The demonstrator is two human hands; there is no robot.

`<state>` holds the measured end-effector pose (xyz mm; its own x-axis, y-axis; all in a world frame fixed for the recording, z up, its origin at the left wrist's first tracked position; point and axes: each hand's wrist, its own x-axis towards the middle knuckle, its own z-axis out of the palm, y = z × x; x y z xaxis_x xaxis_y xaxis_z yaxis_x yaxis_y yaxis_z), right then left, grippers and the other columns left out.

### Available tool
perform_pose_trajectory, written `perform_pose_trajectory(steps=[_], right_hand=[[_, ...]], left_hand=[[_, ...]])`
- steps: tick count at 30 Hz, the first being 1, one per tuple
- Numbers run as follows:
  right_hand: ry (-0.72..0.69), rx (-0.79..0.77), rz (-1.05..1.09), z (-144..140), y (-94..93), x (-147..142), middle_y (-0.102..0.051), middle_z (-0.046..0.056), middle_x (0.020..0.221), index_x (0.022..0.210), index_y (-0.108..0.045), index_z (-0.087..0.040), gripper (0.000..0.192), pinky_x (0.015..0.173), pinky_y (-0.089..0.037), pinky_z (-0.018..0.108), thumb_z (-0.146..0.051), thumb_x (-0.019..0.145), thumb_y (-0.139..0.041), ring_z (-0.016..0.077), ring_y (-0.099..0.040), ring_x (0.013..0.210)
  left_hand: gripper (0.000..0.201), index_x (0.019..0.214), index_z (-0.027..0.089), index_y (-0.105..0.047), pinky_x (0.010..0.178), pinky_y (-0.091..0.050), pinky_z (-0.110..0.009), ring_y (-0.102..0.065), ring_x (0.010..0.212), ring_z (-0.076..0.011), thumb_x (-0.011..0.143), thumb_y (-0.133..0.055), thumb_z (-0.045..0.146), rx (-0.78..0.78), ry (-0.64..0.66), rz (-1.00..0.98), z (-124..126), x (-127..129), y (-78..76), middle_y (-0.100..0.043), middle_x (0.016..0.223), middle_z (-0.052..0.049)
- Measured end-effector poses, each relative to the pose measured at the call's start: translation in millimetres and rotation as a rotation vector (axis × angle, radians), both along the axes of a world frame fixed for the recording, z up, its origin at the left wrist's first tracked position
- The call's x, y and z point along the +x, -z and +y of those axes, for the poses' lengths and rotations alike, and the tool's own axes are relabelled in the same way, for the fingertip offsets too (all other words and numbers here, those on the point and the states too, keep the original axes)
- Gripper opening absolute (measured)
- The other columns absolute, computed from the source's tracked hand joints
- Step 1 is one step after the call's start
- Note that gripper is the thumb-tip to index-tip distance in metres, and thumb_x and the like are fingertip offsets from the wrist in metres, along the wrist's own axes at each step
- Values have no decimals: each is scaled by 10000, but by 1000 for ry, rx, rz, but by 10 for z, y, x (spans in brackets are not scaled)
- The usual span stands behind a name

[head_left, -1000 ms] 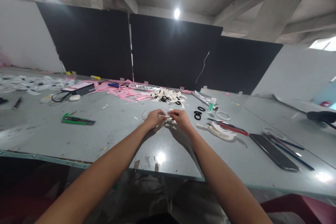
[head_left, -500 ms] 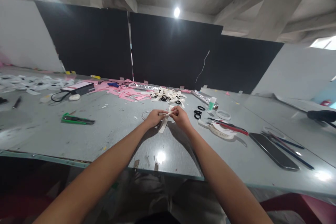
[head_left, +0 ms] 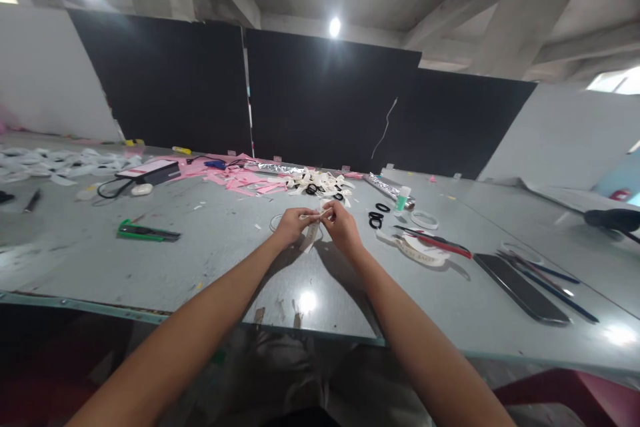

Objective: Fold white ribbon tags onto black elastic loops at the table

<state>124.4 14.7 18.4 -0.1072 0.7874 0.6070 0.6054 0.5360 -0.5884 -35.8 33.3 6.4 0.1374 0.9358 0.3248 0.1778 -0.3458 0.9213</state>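
Observation:
A cream ribbon [head_left: 311, 237] with faint printed letters is pinched between my two hands over the middle of the table. My left hand [head_left: 292, 225] grips its left side with closed fingertips. Close against it, my right hand [head_left: 342, 223] pinches the ribbon from the right. One loose end hangs down below the fingers. Just behind my left hand lies a thin pale ring [head_left: 275, 221], partly covered. Beyond my hands is a heap of cream ribbon bows [head_left: 320, 182] with black bands among them.
Right of my hands lie several black hair ties [head_left: 375, 219], a printed ribbon length [head_left: 417, 253], red-handled tweezers [head_left: 440, 243], a glue bottle [head_left: 403, 198] and a dark phone [head_left: 520, 288]. A green box cutter [head_left: 147, 231] is at left, pink strips [head_left: 245, 179] farther back.
My hands have drawn slightly closer together on the ribbon. Its hanging end has turned so that its print shows. The view has shifted a little.

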Motion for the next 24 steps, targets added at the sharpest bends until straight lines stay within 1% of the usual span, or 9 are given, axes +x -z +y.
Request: perform_pose_trajectory(steps=[3, 6, 7, 9, 11, 13, 15, 18, 24], right_hand=[[114, 140, -1, -6, -35, 43, -617, 81, 933, 1096, -551, -181, 376, 821, -424, 375, -312, 751, -623, 225, -550, 875], [138, 147, 41, 20, -84, 124, -609, 130, 1053, 1131, -574, -163, 404, 875, -409, 410, -355, 776, -603, 249, -541, 957], [112, 120, 44, 23, -104, 142, -622, 124, 1054, 1095, -605, -171, 364, 878, -407, 407, -367, 789, -589, 247, -547, 959], [22, 40, 13, 13, -143, 147, -664, 88, 973, 933, -674, -188, 273, 849, -414, 378, -407, 797, -582, 236, -573, 915], [-67, -58, -4, -19, -173, 117, -679, 47, 805, 766, -691, -188, 278, 750, -426, 320, -449, 782, -596, 212, -595, 805], [-109, -139, 42, -57, -195, 73, -648, 14, 659, 685, -682, -178, 298, 633, -405, 268, -456, 764, -607, 175, -575, 673], [-115, -162, 123, -88, -213, 42, -621, -4, 598, 655, -670, -170, 281, 581, -384, 244, -428, 749, -610, 145, -541, 607], [-141, -156, 180, -109, -240, 36, -627, -5, 606, 624, -650, -167, 241, 608, -397, 236, -366, 747, -594, 130, -539, 610], [-363, -188, 240, -128, -269, 29, -668, 23, 688, 737, -676, -173, 245, 675, -453, 256, -372, 796, -544, 149, -601, 676]], left_hand=[[444, 933, 115, -721, 760, -462, -316, -630, 801, -212, 675, -682, 475, -3, -17, -26, -23, -28, -45, -718, 873, -93], [435, 941, 119, -715, 772, -459, -318, -618, 773, -198, 711, -644, 480, 1, 5, -9, -63, -52, -104, -713, 832, -74], [423, 934, 123, -716, 783, -457, -319, -617, 776, -197, 722, -634, 479, -1, 29, -6, -78, -54, -124, -712, 825, -70], [399, 909, 130, -717, 812, -450, -319, -618, 805, -202, 732, -628, 476, 2, 76, -2, -109, -48, -160, -712, 829, -68], [387, 879, 130, -714, 824, -447, -317, -614, 826, -206, 730, -630, 478, 17, 99, -1, -136, -38, -190, -711, 832, -68], [397, 867, 127, -706, 807, -449, -311, -608, 810, -199, 722, -630, 488, 34, 95, -17, -158, -31, -215, -707, 823, -63], [415, 881, 122, -698, 764, -450, -302, -601, 764, -187, 702, -646, 492, 24, 94, -45, -179, -31, -237, -702, 803, -58], [405, 857, 116, -697, 708, -437, -283, -589, 704, -170, 668, -688, 474, -1, 120, -71, -212, -40, -270, -693, 761, -55], [290, 710, 143, -670, 682, -410, -267, -564, 661, -148, 709, -662, 433, 36, 126, -128, -259, -89, -341, -664, 691, -24]])
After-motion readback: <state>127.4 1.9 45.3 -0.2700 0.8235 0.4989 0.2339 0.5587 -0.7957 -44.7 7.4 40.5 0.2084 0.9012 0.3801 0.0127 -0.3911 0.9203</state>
